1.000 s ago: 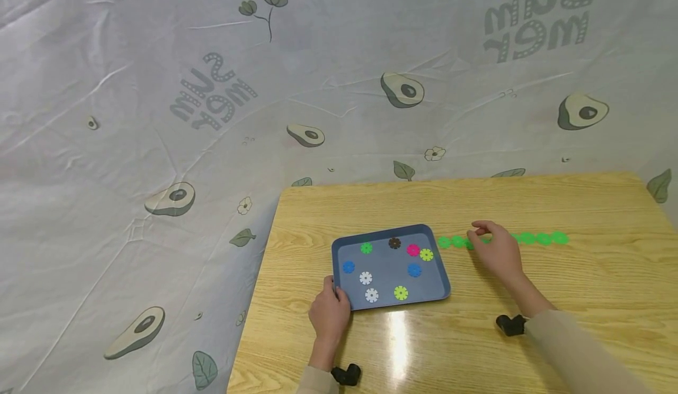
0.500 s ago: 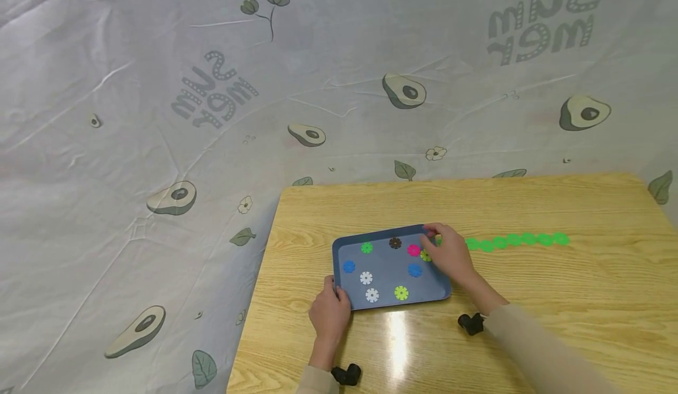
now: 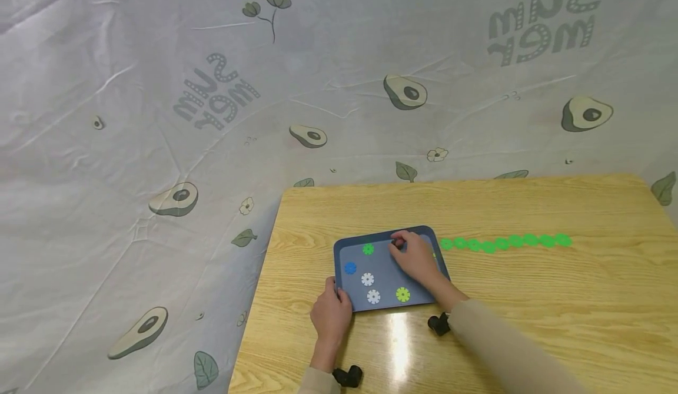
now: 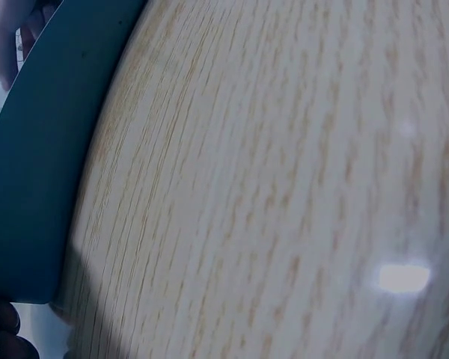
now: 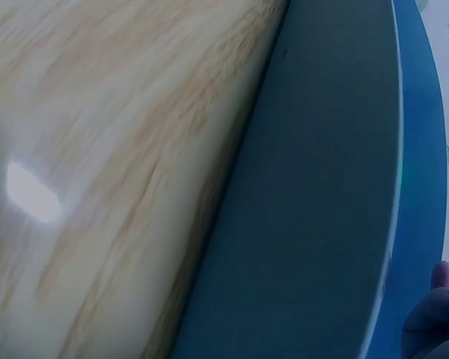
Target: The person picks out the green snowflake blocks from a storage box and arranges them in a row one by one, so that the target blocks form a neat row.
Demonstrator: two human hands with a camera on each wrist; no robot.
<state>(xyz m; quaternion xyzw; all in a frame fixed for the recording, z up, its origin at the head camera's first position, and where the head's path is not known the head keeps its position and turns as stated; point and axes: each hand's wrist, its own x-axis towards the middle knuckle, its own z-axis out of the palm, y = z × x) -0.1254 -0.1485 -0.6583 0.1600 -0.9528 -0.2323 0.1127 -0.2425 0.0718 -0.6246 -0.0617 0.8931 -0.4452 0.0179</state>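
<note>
My left hand [image 3: 331, 311] grips the left front corner of a blue-grey tray [image 3: 384, 307], its thumb over the rim; dark fingertips [image 4: 4, 321] show at the tray's corner in the left wrist view. Above the tray's far part, my right hand [image 3: 418, 258] has its fingers loosely bent over the brown notched disc [image 3: 397, 243], which shows between thumb and fingers. Left of it lies a green notched disc [image 3: 368, 248]. The tray also holds a blue disc [image 3: 351, 268], two white discs [image 3: 368, 279] and a yellow-green disc [image 3: 402, 294]. My right hand hides the pink disc.
A row of several green notched discs [image 3: 503, 243] runs rightward across the wooden table [image 3: 556, 300] from the tray's right edge. Behind the table hangs a pale curtain [image 3: 339, 99] with avocado prints.
My right hand has moved left from above the green row, across the tray's right rim, to above the brown disc. My left hand keeps its grip on the tray.
</note>
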